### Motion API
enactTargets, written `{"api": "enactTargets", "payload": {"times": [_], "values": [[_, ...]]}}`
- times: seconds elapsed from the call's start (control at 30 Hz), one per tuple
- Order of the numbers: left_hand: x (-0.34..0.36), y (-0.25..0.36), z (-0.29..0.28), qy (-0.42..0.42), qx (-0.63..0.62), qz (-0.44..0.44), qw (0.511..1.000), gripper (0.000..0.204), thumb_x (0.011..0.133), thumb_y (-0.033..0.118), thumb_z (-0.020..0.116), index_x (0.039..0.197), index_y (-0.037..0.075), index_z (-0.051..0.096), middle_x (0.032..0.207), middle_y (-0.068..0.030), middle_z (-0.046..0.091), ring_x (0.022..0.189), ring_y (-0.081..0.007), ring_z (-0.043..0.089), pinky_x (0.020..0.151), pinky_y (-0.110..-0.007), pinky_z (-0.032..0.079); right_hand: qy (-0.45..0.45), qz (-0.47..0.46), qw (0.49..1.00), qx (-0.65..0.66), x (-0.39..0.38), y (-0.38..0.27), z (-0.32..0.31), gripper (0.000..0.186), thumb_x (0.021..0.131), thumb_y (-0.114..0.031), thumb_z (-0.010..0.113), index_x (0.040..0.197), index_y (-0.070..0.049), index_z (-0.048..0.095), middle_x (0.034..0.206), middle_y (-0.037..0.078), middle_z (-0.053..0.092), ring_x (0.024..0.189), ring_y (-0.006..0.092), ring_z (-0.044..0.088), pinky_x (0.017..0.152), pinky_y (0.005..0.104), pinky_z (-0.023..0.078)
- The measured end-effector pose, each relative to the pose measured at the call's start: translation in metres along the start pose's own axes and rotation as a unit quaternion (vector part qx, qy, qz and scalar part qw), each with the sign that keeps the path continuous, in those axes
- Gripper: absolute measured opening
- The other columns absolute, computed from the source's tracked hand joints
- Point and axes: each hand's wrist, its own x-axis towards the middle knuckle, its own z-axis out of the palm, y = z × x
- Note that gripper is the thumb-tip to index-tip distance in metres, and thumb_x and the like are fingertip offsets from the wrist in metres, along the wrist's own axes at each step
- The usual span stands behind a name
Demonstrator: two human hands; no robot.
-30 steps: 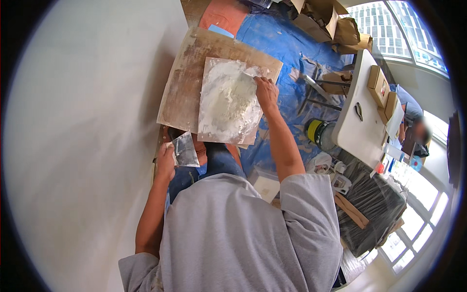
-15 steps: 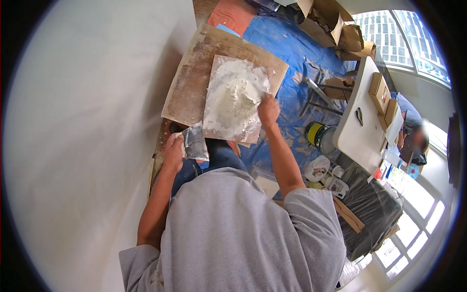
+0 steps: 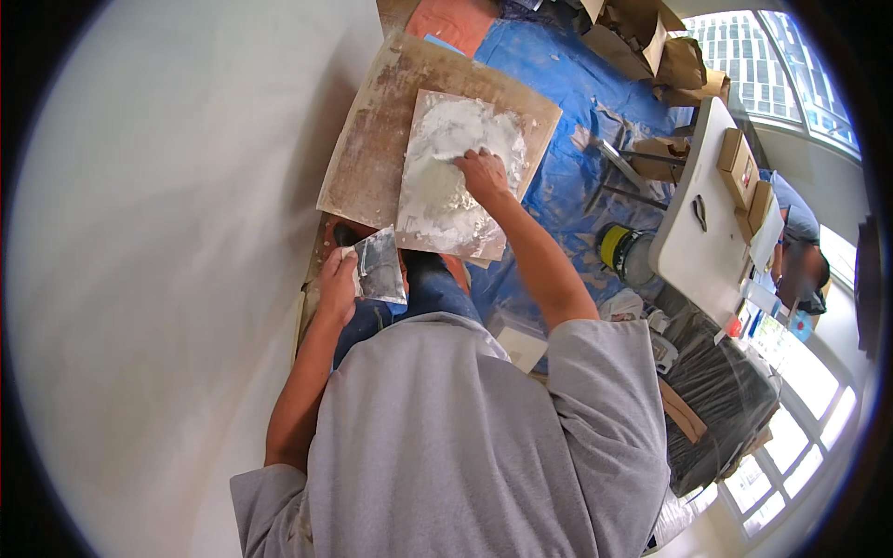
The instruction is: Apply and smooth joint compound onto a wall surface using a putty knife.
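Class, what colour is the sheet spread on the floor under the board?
Blue, seen in the head view.

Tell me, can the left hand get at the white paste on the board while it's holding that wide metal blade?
Probably yes. The left hand grips the wide blade just beside the near edge of the paste-covered board, with nothing between them. Only the right hand, resting on the paste, takes up part of the surface.
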Motion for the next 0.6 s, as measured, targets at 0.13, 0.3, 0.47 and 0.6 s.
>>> {"api": "enactTargets", "payload": {"times": [0.13,0.3,0.47,0.6], "values": [[0.001,0.001,-0.004,-0.023,-0.018,-0.01,1.0,0.016,0.104,0.018,0.05,0.112,0.007,0.06,0.093,0.0004,0.065,0.076,-0.0086,0.062,0.063,-0.026,0.051,-0.003,0.081,0.995,0.05,-0.048,0.006,-0.034,0.033,0.087,-0.004,0.054,0.112,-0.015,0.072,0.103,0.009,0.071,0.098,0.0341,0.065,0.086,0.0429,0.052],[0.005,-0.004,-0.004,-0.001,-0.061,0.012,0.998,0.014,0.103,0.016,0.052,0.105,0.007,0.063,0.092,0.0005,0.065,0.08,-0.0089,0.06,0.071,-0.027,0.05,0.06,0.402,0.895,0.183,-0.141,-0.003,0.022,0.032,0.09,-0.018,0.057,0.115,-0.001,0.067,0.098,0.021,0.071,0.085,0.0386,0.069,0.08,0.0492,0.054],[0.003,-0.006,-0.012,-0.006,-0.057,0.002,0.998,0.015,0.102,0.014,0.052,0.107,0.006,0.064,0.096,-0.0002,0.066,0.087,-0.0093,0.06,0.08,-0.027,0.049,0.051,0.569,0.762,0.305,-0.192,-0.019,0.118,0.042,0.085,-0.019,0.057,0.118,0.006,0.064,0.099,0.022,0.071,0.082,0.0334,0.072,0.075,0.0463,0.057],[-0.007,-0.001,-0.013,0.003,-0.056,0.006,0.998,0.015,0.103,0.015,0.052,0.107,0.006,0.064,0.096,0.0,0.066,0.086,-0.0095,0.061,0.079,-0.027,0.049,0.104,0.658,0.641,0.381,-0.167,-0.022,0.19,0.031,0.085,-0.014,0.06,0.109,0.004,0.068,0.102,0.021,0.071,0.081,0.0294,0.071,0.062,0.0458,0.06]]}}
